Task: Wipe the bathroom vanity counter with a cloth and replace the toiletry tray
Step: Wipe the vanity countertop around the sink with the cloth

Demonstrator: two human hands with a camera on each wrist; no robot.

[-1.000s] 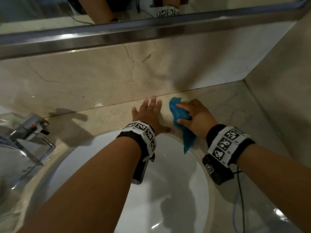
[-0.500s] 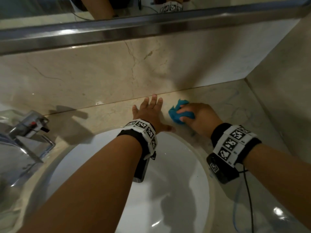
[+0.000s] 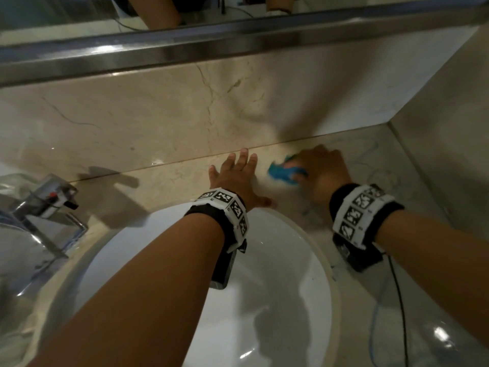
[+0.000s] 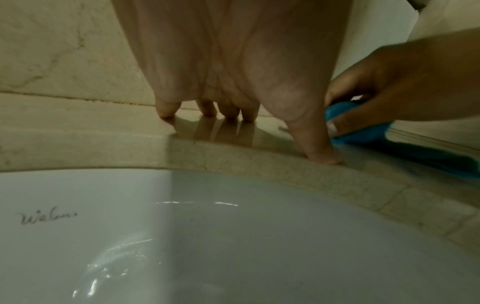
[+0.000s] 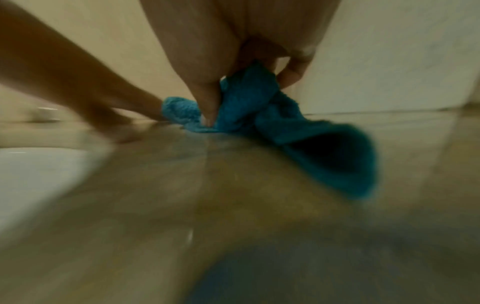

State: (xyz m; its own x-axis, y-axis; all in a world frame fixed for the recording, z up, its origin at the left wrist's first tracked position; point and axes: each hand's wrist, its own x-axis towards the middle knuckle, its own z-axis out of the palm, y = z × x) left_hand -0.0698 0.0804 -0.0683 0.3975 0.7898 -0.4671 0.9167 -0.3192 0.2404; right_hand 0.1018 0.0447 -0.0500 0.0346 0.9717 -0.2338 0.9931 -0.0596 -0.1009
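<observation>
My right hand (image 3: 317, 173) grips a crumpled blue cloth (image 3: 283, 173) and presses it onto the beige marble counter (image 3: 370, 160) behind the basin, near the back wall. In the right wrist view the cloth (image 5: 259, 107) is bunched between thumb and curled fingers, with a loose end trailing right. My left hand (image 3: 238, 176) lies flat on the counter just left of the cloth, fingers spread and straight; its fingertips (image 4: 207, 111) and thumb rest on the stone by the basin rim. No toiletry tray is in view.
A white oval basin (image 3: 264, 287) is sunk into the counter below both wrists. A chrome faucet (image 3: 45, 207) stands at the left. The marble backsplash (image 3: 185, 115) and a side wall (image 3: 449, 128) close the corner. A metal mirror ledge (image 3: 185, 49) runs above.
The right hand has drawn the hanging cloth up from the basin edge, bunched it and slid it right and back along the counter. The left hand has stayed flat in place.
</observation>
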